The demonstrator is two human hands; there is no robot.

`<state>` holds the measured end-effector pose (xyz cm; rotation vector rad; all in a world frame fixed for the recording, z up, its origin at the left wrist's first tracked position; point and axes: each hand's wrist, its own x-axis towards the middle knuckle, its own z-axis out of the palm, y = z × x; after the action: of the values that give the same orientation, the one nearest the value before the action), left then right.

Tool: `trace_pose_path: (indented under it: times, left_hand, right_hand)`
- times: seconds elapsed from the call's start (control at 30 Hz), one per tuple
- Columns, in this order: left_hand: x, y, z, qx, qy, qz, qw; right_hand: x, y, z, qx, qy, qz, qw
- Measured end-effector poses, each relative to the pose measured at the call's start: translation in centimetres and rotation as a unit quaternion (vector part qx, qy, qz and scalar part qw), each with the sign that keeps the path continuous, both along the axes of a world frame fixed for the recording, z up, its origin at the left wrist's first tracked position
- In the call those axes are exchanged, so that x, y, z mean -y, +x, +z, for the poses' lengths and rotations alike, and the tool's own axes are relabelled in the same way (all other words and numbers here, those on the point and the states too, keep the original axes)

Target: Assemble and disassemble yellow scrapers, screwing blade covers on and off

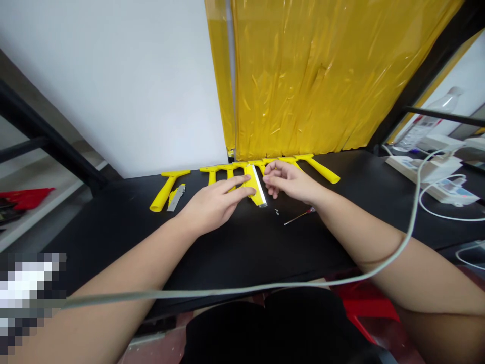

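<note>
My left hand (214, 202) holds a yellow scraper head (250, 184) down on the black table, thumb and forefinger across its face. A shiny metal strip (259, 186) runs along the right edge of that head. Just right of the strip is my right hand (290, 181), its fingers curled and the thumb close to the forefinger; anything pinched there is too small to make out. Small screws (277, 212) lie below it, beside a thin screwdriver (298, 217). Several T-shaped yellow handles line the back, one of them at the right end (322, 171).
At left lie another yellow handle (163, 194) and a grey-and-yellow piece (176, 197). A pale cable (242, 289) crosses before my forearms. White power strips (428, 174) and a plastic bottle (432, 119) stand at right. Yellow sheeting (303, 76) and a white panel (113, 76) rise behind.
</note>
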<state>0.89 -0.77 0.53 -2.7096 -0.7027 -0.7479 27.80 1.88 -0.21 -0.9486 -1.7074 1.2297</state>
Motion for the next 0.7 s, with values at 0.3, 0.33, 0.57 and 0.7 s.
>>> trace_pose_path:
  times: [0.3,0.33,0.57,0.7]
  left_hand:
    - [0.3,-0.2,0.5,0.099,-0.111,-0.015,0.989]
    - [0.4,-0.1,0.5,0.133,-0.145,-0.02,0.98]
    - [1.1,1.2,0.6,0.426,-0.509,-0.091,0.742]
    - [0.8,1.2,1.1,0.472,-0.611,-0.092,0.629]
  right_hand:
    - [0.3,3.0,1.5,0.379,0.04,0.118,0.917]
    - [0.3,2.9,1.3,0.384,0.037,0.124,0.914]
    - [0.2,2.3,1.0,0.408,0.065,0.148,0.898]
    - [0.4,2.2,1.2,0.409,0.094,0.146,0.896]
